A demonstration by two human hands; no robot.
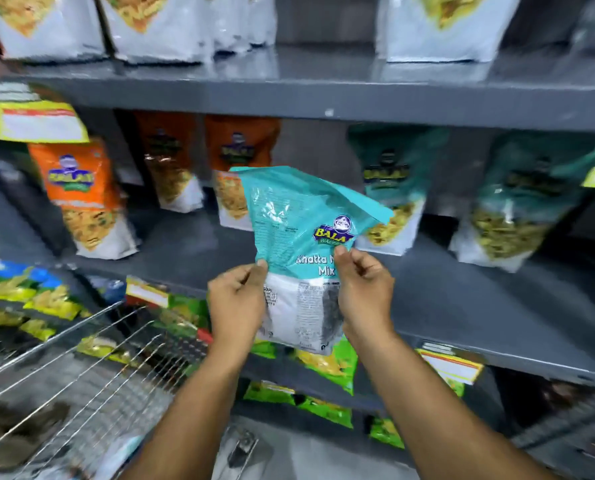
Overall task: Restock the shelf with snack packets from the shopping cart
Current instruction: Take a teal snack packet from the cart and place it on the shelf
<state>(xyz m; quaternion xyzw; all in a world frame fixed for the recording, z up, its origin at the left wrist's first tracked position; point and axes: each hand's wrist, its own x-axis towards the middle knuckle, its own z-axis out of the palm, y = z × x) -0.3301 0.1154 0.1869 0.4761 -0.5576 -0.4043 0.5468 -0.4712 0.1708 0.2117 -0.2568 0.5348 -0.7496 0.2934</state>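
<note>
I hold a teal and white snack packet (298, 237) upright in front of the middle grey shelf (445, 306). My left hand (237, 303) pinches its left edge and my right hand (365, 292) grips its right side, thumb on the logo. The packet's back faces me and its top corner folds over. The wire shopping cart (81, 358) stands at the lower left, its contents blurred.
On the middle shelf stand orange packets (81, 199) at the left and teal packets (393, 188) (518, 202) at the right, with a gap behind the held packet. White packets (157, 26) line the upper shelf. Green packets (327, 365) sit on lower shelves. Yellow price tags (38, 123) hang from shelf edges.
</note>
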